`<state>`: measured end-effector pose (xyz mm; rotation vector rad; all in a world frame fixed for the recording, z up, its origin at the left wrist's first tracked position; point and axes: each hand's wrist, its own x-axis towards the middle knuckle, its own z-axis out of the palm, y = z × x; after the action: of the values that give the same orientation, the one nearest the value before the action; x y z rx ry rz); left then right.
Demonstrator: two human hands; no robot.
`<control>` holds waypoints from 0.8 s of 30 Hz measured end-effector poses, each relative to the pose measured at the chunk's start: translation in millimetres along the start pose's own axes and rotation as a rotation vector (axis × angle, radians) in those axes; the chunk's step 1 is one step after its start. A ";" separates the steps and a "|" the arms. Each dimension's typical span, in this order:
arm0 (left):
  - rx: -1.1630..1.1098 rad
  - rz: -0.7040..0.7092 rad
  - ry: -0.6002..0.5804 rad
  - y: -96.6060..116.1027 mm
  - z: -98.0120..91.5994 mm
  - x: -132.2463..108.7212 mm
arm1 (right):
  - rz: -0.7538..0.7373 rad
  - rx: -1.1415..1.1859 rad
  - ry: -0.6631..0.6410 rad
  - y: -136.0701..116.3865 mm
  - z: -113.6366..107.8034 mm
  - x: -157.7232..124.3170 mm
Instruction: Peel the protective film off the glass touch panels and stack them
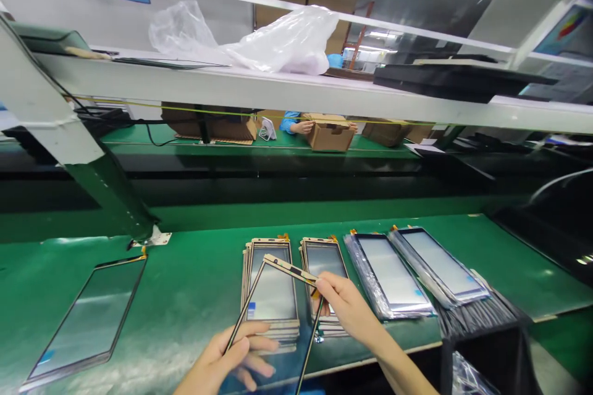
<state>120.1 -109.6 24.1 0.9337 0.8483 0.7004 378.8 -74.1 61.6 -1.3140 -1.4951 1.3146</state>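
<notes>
A touchscreen glass panel (291, 349) with a dark border and a pale top strip is tilted in front of me, see-through in its middle. My left hand (231, 352) grips its left edge, with some fingers spread behind the glass. My right hand (345, 302) pinches its top right corner by a small orange flex tab. Behind it lie two stacks of similar panels, a left stack (273, 274) and a right stack (327, 254), both partly hidden. Farther right are two plastic-wrapped stacks, one nearer (389, 271) and one farther (440, 262).
At the left, a few more panels (92, 315) lie on the green bench (185, 296). A black bin (491, 352) with plastic film stands at lower right. A white shelf (259, 89) carrying plastic bags (287, 40) crosses above. Beyond, another person's hands hold a cardboard box (330, 134).
</notes>
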 end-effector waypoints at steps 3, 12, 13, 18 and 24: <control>0.064 0.001 -0.016 3.8 -5.6 -4.5 | -0.021 -0.131 0.051 7.1 3.7 -2.4; 0.466 -0.117 -0.119 32.8 -13.1 -27.2 | -0.419 -0.610 -0.170 -51.3 7.5 14.1; 0.495 -0.122 -0.124 36.3 -11.0 -28.3 | -0.462 -0.645 -0.222 -56.8 10.1 16.5; 0.558 -0.124 -0.138 45.4 -5.8 -31.5 | -0.546 -0.770 -0.332 -64.6 12.0 21.1; 0.552 -0.141 -0.137 42.4 -9.5 -32.6 | -0.672 -0.789 -0.328 -66.3 6.4 17.1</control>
<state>89.5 -114.2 68.7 1.3808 0.9943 0.2736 354.8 -55.6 123.3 -0.8698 -2.5542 0.5076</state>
